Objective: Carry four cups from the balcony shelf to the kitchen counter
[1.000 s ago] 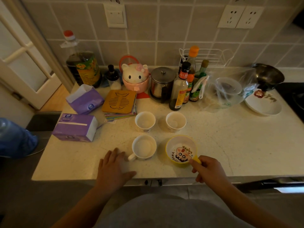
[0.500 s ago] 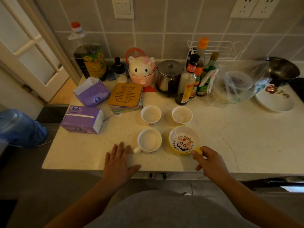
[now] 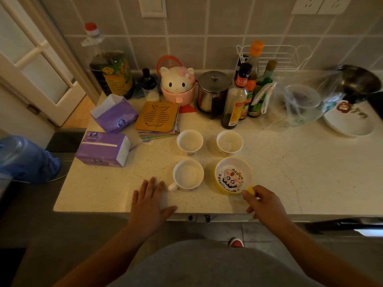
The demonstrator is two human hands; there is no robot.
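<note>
Several cups stand in a square on the pale kitchen counter. Two white handleless cups sit behind: one on the left, one on the right. In front stand a white mug with its handle toward me and a yellow cup with a cartoon face inside. My right hand pinches the yellow cup's handle. My left hand lies flat on the counter edge with fingers spread, just left of the white mug's handle, holding nothing.
Two purple tissue packs lie at the left. A wooden trivet, a cat-shaped pot, a steel canister, sauce bottles and an oil jug line the wall. A plate sits far right.
My head has tilted, so the whole counter has shifted in view. Both hands keep their places relative to the cups; the right still holds the yellow cup's handle.
</note>
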